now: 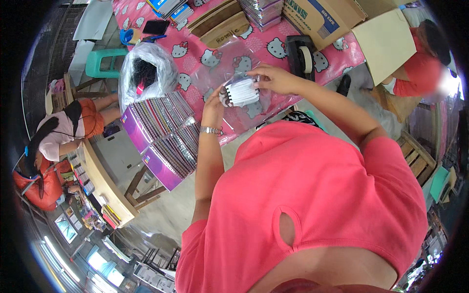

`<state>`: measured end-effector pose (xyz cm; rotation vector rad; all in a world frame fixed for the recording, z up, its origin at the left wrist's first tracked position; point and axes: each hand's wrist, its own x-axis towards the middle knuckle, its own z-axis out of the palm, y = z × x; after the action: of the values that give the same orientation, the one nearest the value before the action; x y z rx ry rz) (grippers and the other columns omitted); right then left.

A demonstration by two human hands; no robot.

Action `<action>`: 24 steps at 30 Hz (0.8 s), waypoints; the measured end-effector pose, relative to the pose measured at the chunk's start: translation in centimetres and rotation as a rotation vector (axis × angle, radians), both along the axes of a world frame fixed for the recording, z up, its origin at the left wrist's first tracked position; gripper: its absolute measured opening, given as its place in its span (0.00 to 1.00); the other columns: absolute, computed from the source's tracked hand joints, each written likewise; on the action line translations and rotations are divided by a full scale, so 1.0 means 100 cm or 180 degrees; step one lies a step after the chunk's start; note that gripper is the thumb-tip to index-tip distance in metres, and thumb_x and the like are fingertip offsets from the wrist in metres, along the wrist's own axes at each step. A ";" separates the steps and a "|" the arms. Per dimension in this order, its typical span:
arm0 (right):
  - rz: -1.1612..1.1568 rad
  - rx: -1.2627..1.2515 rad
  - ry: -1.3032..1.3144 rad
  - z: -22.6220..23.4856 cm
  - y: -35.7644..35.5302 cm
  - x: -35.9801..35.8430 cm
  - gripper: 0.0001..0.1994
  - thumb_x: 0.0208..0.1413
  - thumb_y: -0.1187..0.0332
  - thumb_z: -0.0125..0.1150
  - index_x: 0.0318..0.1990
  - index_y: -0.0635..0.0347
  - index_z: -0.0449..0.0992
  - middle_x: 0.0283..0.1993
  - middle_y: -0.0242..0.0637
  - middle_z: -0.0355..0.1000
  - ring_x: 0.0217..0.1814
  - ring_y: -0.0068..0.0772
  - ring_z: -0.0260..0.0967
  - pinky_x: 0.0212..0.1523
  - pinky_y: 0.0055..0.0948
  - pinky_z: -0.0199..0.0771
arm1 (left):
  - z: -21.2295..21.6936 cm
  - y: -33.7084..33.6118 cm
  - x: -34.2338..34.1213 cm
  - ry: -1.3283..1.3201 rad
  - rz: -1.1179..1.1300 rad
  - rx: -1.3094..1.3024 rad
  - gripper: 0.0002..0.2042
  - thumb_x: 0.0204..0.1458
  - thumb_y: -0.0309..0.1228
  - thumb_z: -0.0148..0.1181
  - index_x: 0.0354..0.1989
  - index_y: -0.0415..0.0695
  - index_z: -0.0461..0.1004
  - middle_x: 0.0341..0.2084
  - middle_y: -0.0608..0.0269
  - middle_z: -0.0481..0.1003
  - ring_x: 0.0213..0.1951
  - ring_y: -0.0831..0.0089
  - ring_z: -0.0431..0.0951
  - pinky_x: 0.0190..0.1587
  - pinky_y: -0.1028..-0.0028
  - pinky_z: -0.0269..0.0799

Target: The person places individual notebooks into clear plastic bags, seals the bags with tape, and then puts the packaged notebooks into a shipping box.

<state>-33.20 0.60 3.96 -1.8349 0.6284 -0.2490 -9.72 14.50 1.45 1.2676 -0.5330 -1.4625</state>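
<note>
Between my hands is a white ribbed bundle (243, 93) with dark notched edges, on or inside a clear plastic bag (234, 117) over the table. Its exact kind I cannot make out. At its left edge my left hand (213, 105), with a metal watch on the wrist, closes its fingers on the bundle. My right hand (276, 79) pinches the upper right edge, thumb and fingers bent. The clear plastic spreads out around the bundle on the pink cartoon-print tablecloth (183, 49).
Left of my left arm stand stacks of purple spiral notebooks (161, 136), beside a plastic-wrapped dark bundle (144, 73). Farther back are a tape dispenser (300, 56), a cardboard box (320, 22), a wooden holder (222, 27) and a phone (155, 27). Other people (63, 124) are at both sides.
</note>
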 end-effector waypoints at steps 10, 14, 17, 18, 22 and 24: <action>0.0028 -0.0090 0.0093 -0.010 -0.018 0.028 0.30 0.44 0.60 0.68 0.57 0.55 0.68 0.48 0.43 0.69 0.43 0.33 0.68 0.43 0.31 0.70 | 0.002 -0.007 -0.008 0.0626 0.0448 -0.0198 0.26 0.50 0.24 0.52 0.60 0.37 0.61 0.56 0.59 0.65 0.57 0.69 0.64 0.59 0.69 0.58; -0.0195 -0.0300 0.0205 -0.017 -0.008 0.029 0.29 0.44 0.61 0.68 0.55 0.55 0.69 0.47 0.42 0.69 0.41 0.33 0.68 0.42 0.30 0.70 | -0.001 0.003 -0.022 0.0673 0.0473 -0.0147 0.24 0.52 0.24 0.53 0.59 0.39 0.62 0.53 0.61 0.66 0.55 0.71 0.64 0.58 0.71 0.58; -0.0218 -0.0731 0.0097 -0.023 -0.011 0.036 0.28 0.44 0.63 0.68 0.56 0.55 0.68 0.46 0.42 0.70 0.40 0.31 0.69 0.41 0.28 0.69 | 0.003 -0.013 -0.014 0.0232 0.0207 0.0149 0.23 0.52 0.24 0.54 0.58 0.39 0.63 0.52 0.61 0.67 0.53 0.72 0.66 0.56 0.72 0.60; -0.0209 -0.0355 -0.0001 -0.023 -0.013 0.040 0.26 0.44 0.64 0.67 0.54 0.56 0.70 0.44 0.41 0.71 0.39 0.30 0.69 0.41 0.27 0.69 | 0.004 -0.018 -0.010 0.0098 0.0086 0.0070 0.19 0.51 0.25 0.56 0.54 0.39 0.68 0.48 0.62 0.70 0.51 0.74 0.67 0.54 0.72 0.62; 0.0154 0.0332 -0.0049 -0.027 -0.021 0.048 0.17 0.45 0.68 0.66 0.45 0.59 0.75 0.41 0.36 0.72 0.38 0.26 0.69 0.40 0.27 0.68 | 0.004 -0.034 -0.002 -0.0185 -0.0418 0.0349 0.17 0.48 0.23 0.59 0.49 0.40 0.72 0.43 0.66 0.73 0.47 0.76 0.69 0.49 0.74 0.65; 0.0073 0.0210 -0.0310 -0.030 -0.020 0.052 0.14 0.45 0.70 0.65 0.41 0.59 0.76 0.39 0.35 0.72 0.37 0.26 0.69 0.39 0.27 0.69 | 0.005 -0.038 -0.004 -0.0889 -0.0446 -0.0004 0.12 0.44 0.19 0.60 0.39 0.42 0.77 0.35 0.68 0.74 0.39 0.74 0.73 0.43 0.76 0.68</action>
<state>-28.03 -1.37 0.99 -1.7546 0.5414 -0.2972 -10.16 10.67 1.94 1.4683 -0.8220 -1.4057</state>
